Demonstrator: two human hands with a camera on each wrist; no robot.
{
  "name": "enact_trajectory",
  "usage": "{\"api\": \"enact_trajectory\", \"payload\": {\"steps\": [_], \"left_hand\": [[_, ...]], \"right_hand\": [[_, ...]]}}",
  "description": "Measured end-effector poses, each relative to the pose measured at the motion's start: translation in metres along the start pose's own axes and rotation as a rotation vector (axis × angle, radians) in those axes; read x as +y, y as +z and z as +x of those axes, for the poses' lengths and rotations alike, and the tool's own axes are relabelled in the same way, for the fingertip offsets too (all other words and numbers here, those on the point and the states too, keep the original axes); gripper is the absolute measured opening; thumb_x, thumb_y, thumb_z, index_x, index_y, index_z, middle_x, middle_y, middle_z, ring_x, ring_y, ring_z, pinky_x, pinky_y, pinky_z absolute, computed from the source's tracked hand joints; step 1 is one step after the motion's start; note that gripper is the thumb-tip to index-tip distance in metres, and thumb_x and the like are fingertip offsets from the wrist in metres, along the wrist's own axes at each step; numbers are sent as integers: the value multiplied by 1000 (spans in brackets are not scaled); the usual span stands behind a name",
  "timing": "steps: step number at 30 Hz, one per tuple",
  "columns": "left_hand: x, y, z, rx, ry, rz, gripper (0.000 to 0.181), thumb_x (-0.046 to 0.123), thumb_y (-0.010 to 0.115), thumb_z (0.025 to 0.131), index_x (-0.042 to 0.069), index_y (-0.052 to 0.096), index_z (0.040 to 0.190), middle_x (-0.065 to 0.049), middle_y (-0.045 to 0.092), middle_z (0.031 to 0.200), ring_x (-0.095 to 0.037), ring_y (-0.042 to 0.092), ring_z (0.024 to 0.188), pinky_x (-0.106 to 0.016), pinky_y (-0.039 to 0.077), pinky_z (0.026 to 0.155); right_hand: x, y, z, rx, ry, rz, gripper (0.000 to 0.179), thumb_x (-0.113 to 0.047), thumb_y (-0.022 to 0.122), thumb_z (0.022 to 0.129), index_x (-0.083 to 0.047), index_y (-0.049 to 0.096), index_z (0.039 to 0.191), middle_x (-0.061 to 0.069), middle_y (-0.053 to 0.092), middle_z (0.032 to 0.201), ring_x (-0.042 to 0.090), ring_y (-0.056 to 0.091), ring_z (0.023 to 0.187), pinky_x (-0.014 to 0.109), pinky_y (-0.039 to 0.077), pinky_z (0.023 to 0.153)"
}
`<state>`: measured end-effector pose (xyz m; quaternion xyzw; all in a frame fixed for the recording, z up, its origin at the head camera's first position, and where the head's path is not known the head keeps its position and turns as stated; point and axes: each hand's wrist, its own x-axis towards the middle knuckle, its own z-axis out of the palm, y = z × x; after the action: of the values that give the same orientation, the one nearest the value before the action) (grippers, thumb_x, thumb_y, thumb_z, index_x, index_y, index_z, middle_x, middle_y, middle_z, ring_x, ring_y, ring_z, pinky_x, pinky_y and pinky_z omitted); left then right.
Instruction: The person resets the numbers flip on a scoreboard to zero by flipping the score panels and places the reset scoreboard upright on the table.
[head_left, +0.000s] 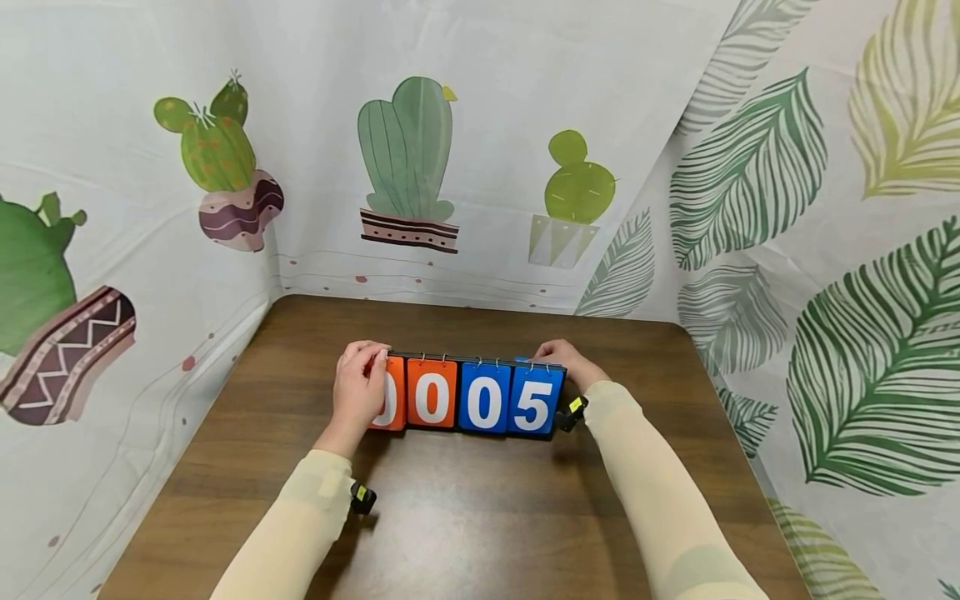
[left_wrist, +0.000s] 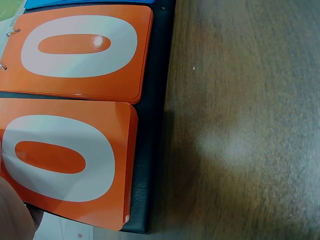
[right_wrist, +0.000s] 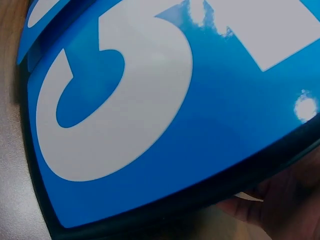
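Note:
A tabletop flip scoreboard (head_left: 457,396) stands upright, its ring-bound cards reading 0 0 on orange and 0 5 on blue. My left hand (head_left: 358,387) grips its left end, partly covering the outer orange card (left_wrist: 60,155); the thumb shows at the lower left of the left wrist view. At the other end, my right hand (head_left: 570,362) curls behind the top right corner, its fingertips hidden by the board. The blue 5 card (right_wrist: 150,145) fills much of the right wrist view, with fingers (right_wrist: 285,200) behind the black edge. A blue sliver (head_left: 522,360) shows behind the top rim.
The scoreboard is toward the far side of a brown wooden table (head_left: 465,517). A white cloth (head_left: 315,150) printed with cacti hangs behind it, and a leaf-patterned cloth (head_left: 750,333) hangs on the right. Each wrist wears a small black camera (head_left: 363,498).

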<state>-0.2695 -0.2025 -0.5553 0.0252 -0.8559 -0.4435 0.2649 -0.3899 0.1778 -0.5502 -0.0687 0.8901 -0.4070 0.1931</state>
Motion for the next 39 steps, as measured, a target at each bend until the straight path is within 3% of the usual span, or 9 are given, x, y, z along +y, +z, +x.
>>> {"api": "enact_trajectory", "payload": {"steps": [5,9,14,19,29,34,39], "left_hand": [[0,0,0,-7,-11,-7,23,27,59,104,14,76,113,-7,63,125,-31,54,121,-51,43,105],[1,0,0,-9,-15,-9,24,27,58,104,14,76,114,-7,63,125,-31,54,121,-51,43,104],[2,1,-1,-2,-6,-12,23,25,59,103,13,76,113,-8,64,124,-32,55,121,-51,43,104],[2,1,-1,1,-3,-13,23,25,59,103,13,76,113,-8,64,124,-33,55,120,-51,43,104],[-1,1,0,0,-3,-5,24,27,58,104,14,76,114,-8,63,125,-31,54,120,-53,44,103],[-1,1,0,3,1,-6,24,28,58,104,14,76,114,-8,63,125,-31,55,120,-53,44,103],[0,1,0,5,1,-5,24,27,58,104,14,76,113,-7,64,124,-31,55,120,-52,44,103]], "right_hand": [[2,0,0,47,-6,14,34,-26,72,94,-10,60,67,-3,55,64,18,55,72,27,44,62],[5,0,1,45,11,19,39,-29,72,95,-12,62,63,-5,54,59,18,54,68,26,42,60],[8,-4,1,17,41,126,26,-28,73,95,-6,73,82,0,67,74,19,62,76,28,53,69],[2,-12,-1,-31,88,321,21,-19,70,96,-4,70,110,6,72,96,20,70,83,33,62,78],[-9,-29,-4,-53,86,525,35,-10,64,99,5,58,130,-4,67,73,10,55,59,23,53,61],[-16,-39,-6,-76,88,590,35,-10,61,102,3,55,134,-3,74,78,10,70,67,28,61,67],[-32,-55,-13,-99,33,666,34,-11,57,104,1,51,136,2,77,88,14,75,76,34,63,74]]}}
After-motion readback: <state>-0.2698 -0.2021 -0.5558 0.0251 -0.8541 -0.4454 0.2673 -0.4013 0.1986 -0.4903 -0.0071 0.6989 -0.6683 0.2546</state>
